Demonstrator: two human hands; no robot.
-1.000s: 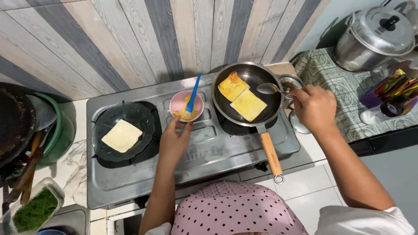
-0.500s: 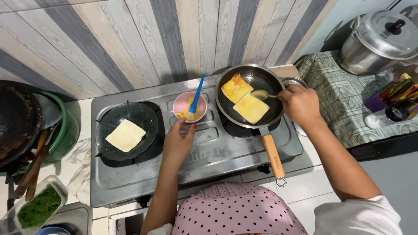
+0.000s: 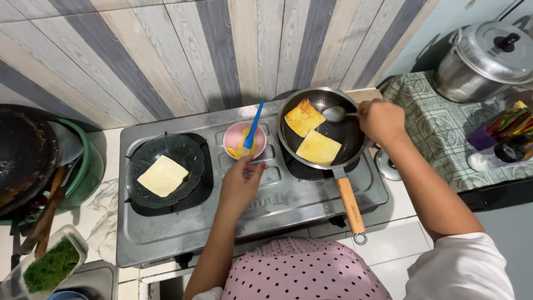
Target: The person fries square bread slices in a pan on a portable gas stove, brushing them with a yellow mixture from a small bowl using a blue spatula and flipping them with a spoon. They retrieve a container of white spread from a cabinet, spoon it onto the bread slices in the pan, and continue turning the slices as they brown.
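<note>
- A pale folded square [image 3: 162, 176] lies on the dark glass plate [image 3: 189, 150] over the left burner.
- The left hand [image 3: 242, 180] rests half-open, empty, fingertips touching the pink bowl [image 3: 236, 135] holding a blue brush [image 3: 253, 128].
- The right hand [image 3: 381, 120] grips a metal spoon [image 3: 335, 114] over the frying pan [image 3: 344, 136], above two folded squares [image 3: 318, 147].

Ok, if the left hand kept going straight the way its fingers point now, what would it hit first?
Probably the pink bowl. The left hand points up toward the wall, its fingertips just short of the bowl's near rim, with the blue brush standing in it. Height is hard to judge, so it might pass over the rim.
</note>
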